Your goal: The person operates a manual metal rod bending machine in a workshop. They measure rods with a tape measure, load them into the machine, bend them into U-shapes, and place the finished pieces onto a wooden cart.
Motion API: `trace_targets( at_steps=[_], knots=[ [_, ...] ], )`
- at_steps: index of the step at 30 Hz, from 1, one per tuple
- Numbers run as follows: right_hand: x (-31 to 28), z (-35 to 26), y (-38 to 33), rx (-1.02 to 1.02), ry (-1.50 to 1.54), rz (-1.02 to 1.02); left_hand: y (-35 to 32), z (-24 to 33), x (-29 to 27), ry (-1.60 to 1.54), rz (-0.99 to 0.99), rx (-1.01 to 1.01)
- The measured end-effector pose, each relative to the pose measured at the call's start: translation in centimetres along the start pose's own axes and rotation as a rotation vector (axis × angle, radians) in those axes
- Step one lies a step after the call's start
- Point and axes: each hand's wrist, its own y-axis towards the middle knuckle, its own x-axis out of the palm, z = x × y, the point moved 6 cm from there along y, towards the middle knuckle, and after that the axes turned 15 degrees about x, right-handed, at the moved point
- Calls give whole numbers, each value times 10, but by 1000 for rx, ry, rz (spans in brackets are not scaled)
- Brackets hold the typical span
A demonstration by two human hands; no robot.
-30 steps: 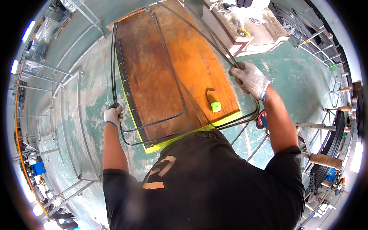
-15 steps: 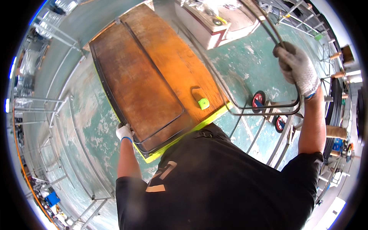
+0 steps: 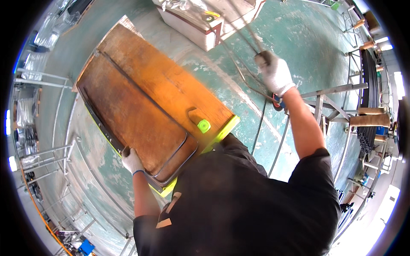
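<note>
My right hand (image 3: 275, 76), in a white glove with a dark-stained palm, is closed around a thin bent metal frame (image 3: 240, 70) with rounded corners, held up right of the table; motion smears its rods. My left hand (image 3: 133, 161), gloved too, is closed at the left edge of a brown wooden worktable (image 3: 171, 91). What its fingers grip is hidden. A second dark metal rod frame (image 3: 147, 94) lies flat on the tabletop, its rounded near end close to my left hand. Along the left edge runs a dark strip with holes (image 3: 102, 128).
A green tape measure (image 3: 203, 125) lies on the table's right part, beside a dark hook-shaped piece (image 3: 191, 113). Bright yellow-green edging (image 3: 228, 129) borders the table. Beyond stands a white box-like bench (image 3: 188, 26). A grey metal stand (image 3: 320, 104) is at right, metal racks (image 3: 47, 151) at left.
My right hand has swung left and slightly down with the bent metal frame, toward the table. The view has shifted, so the table appears farther left. My left hand stays at the table's left edge.
</note>
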Motion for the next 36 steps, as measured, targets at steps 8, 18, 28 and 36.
trace_targets(
  at_steps=[8, 18, 28, 36],
  knots=[
    [164, 155, 55, 245, -160, -237, -52, 134, 100, 57, -284, 290],
    [334, 237, 77, 459, -124, -477, -86, 168, 237, 160, -586, 151],
    [472, 282, 64, 429, -48, -527, -92, 199, 221, 240, -480, 43],
    [548, 353, 23, 614, -256, -929, -93, 215, 237, 251, -502, 61]
  ],
)
